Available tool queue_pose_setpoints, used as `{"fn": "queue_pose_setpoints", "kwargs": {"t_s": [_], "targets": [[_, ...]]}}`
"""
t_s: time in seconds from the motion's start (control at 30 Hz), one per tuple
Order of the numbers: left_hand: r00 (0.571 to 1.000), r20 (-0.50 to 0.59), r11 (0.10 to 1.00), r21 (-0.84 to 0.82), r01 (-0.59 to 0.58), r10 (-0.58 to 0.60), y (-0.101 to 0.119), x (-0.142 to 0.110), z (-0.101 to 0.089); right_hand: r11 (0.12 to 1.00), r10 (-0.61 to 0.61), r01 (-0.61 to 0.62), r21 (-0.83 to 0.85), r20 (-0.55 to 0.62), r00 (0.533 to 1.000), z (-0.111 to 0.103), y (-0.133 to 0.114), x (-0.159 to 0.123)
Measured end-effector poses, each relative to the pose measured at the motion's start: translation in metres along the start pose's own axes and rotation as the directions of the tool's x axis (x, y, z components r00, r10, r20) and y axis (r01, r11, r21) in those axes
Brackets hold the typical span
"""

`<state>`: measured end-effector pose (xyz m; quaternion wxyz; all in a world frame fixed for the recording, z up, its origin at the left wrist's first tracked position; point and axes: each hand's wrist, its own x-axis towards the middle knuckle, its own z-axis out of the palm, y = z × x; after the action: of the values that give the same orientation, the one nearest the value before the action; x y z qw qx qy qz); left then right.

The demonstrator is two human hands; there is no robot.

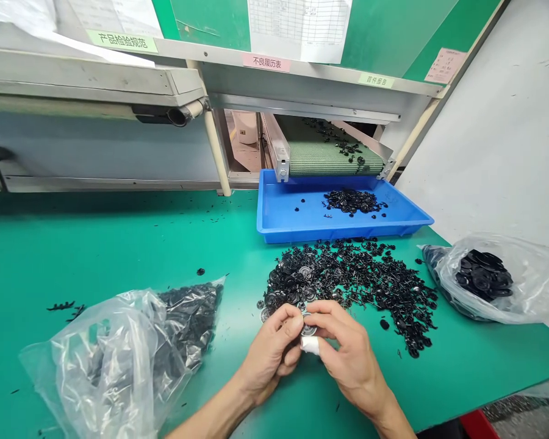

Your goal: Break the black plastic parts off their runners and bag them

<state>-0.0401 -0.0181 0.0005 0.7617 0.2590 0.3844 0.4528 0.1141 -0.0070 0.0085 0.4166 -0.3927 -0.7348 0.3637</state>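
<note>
A round black plastic disc [309,330] sits between the fingertips and thumb of my right hand [343,344], whose thumb has a white wrapping [310,346] at the tip. Right beside it, my left hand [277,341] is closed, thumb pressed against the curled forefinger. Its fingers hide whatever they hold. Both hands meet just in front of a spread heap of small black plastic parts [348,271]. Larger round discs [297,277] lie at the heap's left side, and thin branched pieces [407,305] are toward its right.
Behind the heap stands a blue tray [293,235] with black parts, under the end of a green conveyor belt [333,161]. A clear bag of black parts [187,317] lies at left; another clear bag [526,286] with discs lies at right on the green table [73,244].
</note>
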Motion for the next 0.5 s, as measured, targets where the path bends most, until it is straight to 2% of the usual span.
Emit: {"fn": "queue_pose_setpoints", "kwargs": {"t_s": [0.13, 0.33, 0.5], "targets": [[1.000, 0.022, 1.000, -0.006, 0.000, 0.000, 0.000, 0.000, -0.001, 0.998, 0.056, -0.058, 0.023, 0.078, 0.995, -0.008, -0.007, -0.003], [1.000, -0.010, 0.998, 0.057, -0.008, 0.009, -0.002, 0.001, -0.001, 0.956, -0.024, 0.056, -0.288, 0.111, 0.993, -0.009, -0.020, -0.002], [0.999, -0.019, 0.990, 0.138, -0.024, 0.026, -0.006, 0.000, 0.001, 0.959, 0.136, -0.108, -0.261, 0.092, 0.986, -0.007, -0.023, -0.003]]}}
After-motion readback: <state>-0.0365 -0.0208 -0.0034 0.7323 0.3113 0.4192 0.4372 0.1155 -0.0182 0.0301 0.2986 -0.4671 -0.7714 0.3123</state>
